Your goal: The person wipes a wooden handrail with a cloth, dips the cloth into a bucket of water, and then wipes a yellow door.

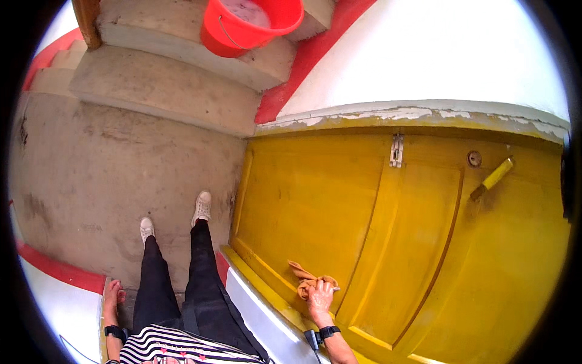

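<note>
My right hand (320, 298) is closed on a bunched orange cloth (307, 282) and presses it against the lower part of a yellow door (309, 200). One end of the cloth sticks out past my fingers to the upper left. Down at the left, my left hand (113, 294) hangs beside my leg near the wall edge, with its fingers loosely bent and nothing seen in it. Both wrists wear black straps.
A red bucket (257, 27) with cloudy, sudsy liquid stands on the concrete steps (163, 85) ahead. The door carries a metal latch (396, 150), a round lock (474, 159) and a yellow handle (498, 175). A wooden post (87, 23) rises at the far left.
</note>
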A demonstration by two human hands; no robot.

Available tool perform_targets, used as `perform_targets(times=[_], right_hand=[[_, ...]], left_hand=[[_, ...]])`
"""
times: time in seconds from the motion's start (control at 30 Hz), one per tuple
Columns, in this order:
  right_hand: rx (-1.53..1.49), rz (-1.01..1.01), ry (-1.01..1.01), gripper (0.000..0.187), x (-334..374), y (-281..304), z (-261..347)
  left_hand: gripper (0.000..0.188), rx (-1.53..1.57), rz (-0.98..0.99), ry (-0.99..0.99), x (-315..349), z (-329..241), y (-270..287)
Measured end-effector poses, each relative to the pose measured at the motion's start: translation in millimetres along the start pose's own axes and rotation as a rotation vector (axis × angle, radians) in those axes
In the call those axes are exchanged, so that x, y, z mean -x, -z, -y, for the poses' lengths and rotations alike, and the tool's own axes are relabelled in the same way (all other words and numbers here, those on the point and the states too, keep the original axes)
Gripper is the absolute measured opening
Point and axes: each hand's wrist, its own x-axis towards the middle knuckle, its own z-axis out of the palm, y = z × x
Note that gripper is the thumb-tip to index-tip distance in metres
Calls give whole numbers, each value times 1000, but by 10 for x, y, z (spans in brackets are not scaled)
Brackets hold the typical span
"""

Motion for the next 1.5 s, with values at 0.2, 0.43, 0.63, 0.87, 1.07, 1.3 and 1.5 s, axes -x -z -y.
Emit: perform_targets(times=[0.2,0.43,0.63,0.87,1.07,1.3,1.5], right_hand=[[121,-239,79,10,-1748,174,-213],[133,-538,62,12,-3752,881,-453],[337,-83,366,34,-2973,-497,45],[171,541,731,35,-1235,-1393,583],[131,139,522,32,-2616,-1471,435],[160,-120,269,25,-4653,-488,288],[409,76,473,35,-3726,-1543,836]], left_hand=[[37,59,-89,-76,285,-568,-566],[37,92,-132,13,683,-701,-1163],[33,82,-110,137,790,-603,-1571],[32,102,-123,65,857,-972,-1828],[31,49,-146,107,858,-916,-1778],[29,36,-211,132,825,-874,-1830],[28,-97,-95,118,664,-965,-2127]])
